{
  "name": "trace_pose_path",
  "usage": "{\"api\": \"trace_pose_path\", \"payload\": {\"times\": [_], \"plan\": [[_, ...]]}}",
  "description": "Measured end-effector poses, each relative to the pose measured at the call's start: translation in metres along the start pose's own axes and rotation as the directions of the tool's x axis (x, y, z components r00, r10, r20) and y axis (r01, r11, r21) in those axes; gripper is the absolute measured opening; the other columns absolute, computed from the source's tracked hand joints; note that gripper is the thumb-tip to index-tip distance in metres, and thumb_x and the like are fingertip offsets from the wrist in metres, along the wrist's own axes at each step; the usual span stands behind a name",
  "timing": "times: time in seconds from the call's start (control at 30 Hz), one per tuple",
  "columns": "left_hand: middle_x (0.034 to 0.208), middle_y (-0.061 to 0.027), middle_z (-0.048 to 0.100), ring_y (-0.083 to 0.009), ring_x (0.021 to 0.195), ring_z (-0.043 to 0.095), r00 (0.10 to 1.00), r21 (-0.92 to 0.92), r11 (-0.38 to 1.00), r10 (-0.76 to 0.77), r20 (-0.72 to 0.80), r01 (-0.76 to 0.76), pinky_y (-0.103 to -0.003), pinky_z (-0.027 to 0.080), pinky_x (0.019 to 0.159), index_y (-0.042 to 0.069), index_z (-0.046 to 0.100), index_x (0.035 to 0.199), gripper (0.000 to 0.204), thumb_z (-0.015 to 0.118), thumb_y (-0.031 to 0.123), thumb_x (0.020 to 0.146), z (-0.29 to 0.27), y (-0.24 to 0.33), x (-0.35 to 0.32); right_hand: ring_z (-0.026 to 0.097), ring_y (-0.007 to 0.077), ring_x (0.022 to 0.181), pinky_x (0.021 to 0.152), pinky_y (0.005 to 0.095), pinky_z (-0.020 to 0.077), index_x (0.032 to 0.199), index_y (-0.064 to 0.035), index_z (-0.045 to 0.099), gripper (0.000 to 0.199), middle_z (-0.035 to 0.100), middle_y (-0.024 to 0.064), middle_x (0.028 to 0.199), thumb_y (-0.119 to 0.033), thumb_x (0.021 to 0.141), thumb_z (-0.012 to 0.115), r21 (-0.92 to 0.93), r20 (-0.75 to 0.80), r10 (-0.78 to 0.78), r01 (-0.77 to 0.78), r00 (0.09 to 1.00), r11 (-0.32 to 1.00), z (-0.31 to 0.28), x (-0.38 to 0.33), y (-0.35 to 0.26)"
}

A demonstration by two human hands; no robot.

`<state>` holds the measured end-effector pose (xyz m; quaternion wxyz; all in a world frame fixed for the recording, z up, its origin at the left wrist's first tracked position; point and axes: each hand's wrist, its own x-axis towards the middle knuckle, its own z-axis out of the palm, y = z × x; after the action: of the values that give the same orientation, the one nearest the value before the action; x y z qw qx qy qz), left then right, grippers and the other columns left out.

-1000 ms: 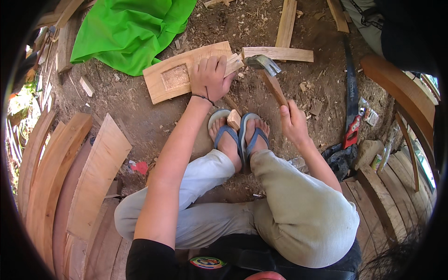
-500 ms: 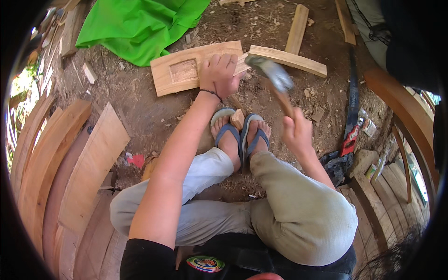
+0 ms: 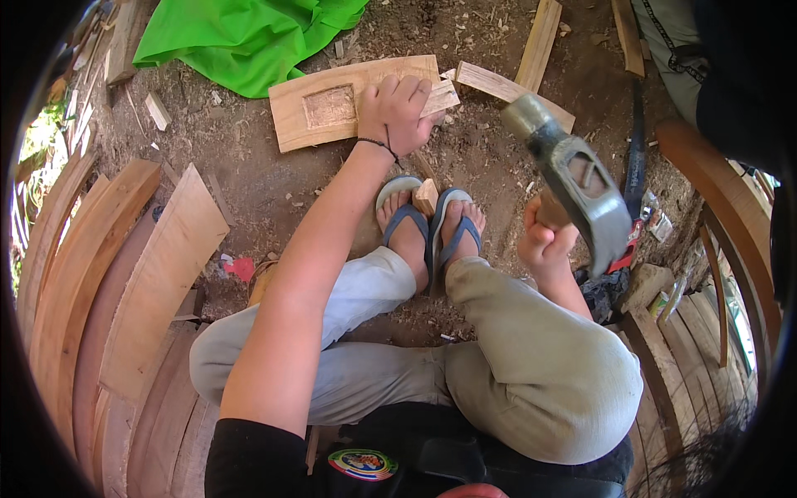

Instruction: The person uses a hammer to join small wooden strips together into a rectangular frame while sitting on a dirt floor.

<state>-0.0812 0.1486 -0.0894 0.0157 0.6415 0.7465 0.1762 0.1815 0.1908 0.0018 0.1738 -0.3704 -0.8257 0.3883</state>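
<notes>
The left hand (image 3: 394, 116) grips a pale wooden strip (image 3: 441, 98) over a recessed board (image 3: 328, 108); the right hand (image 3: 550, 239) holds a hammer (image 3: 560, 158) aloft (it looms large); green cloth (image 3: 241, 41) lies farther off.

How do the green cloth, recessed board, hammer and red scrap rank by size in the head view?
1. Green cloth, cut off at the top
2. Recessed board and hammer: unsure; the hammer looks nearer the camera
3. Red scrap
</notes>
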Motion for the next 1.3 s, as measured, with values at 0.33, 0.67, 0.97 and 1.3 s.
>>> {"api": "trace_pose_path", "payload": {"times": [0.33,0.67,0.97,1.3], "plan": [[0.093,-0.0014,0.059,-0.0235,0.083,0.053,1.0,-0.021,1.0,0.007,-0.016,-0.008,-0.039,0.04,0.067,0.01,0.063,0.109,0.047,0.074,0.035,0.07,-0.002,-0.001,0.002,0.052,0.0137,0.048,0.044,0.0301,0.0398,0.087,0.0019,0.052,0.056,0.054,0.005,0.062,-0.051,0.099,0.04,0.363,-0.169,-0.11,0.165,0.98,0.917,-0.021,0.011,0.014],[0.093,0.0005,0.058,-0.0213,0.086,0.054,1.0,-0.004,1.0,0.025,0.013,-0.025,-0.039,0.04,0.07,0.013,0.063,0.105,0.043,0.073,0.035,0.07,0.001,-0.004,0.002,0.059,0.0296,0.057,0.055,0.0384,0.0475,0.099,-0.0014,0.058,0.027,0.057,0.0138,0.066,-0.028,0.095,0.054,0.225,0.068,-0.054,0.037,0.996,0.974,-0.019,0.011,0.005],[0.094,0.0006,0.057,-0.0215,0.088,0.054,0.999,0.067,0.997,0.03,-0.012,-0.029,-0.039,0.041,0.071,0.015,0.062,0.1,0.04,0.073,0.038,0.07,0.002,-0.009,0.011,0.055,0.0171,0.05,0.047,0.0334,0.0429,0.094,0.0003,0.055,0.048,0.054,0.0054,0.058,-0.046,0.099,0.044,-0.023,-0.192,-0.248,0.248,0.95,0.969,-0.01,0.018,0.013],[0.095,-0.0023,0.061,-0.0269,0.088,0.056,1.0,0.011,1.0,0.018,-0.014,-0.018,-0.043,0.043,0.07,0.011,0.065,0.103,0.042,0.072,0.037,0.069,0.002,-0.006,0.006,0.046,0.0143,0.045,0.043,0.0288,0.0353,0.077,-0.0034,0.051,0.058,0.051,0.0023,0.059,-0.056,0.098,0.038,0.068,-0.217,-0.207,0.226,0.954,0.972,-0.006,0.013,0.012]]}}
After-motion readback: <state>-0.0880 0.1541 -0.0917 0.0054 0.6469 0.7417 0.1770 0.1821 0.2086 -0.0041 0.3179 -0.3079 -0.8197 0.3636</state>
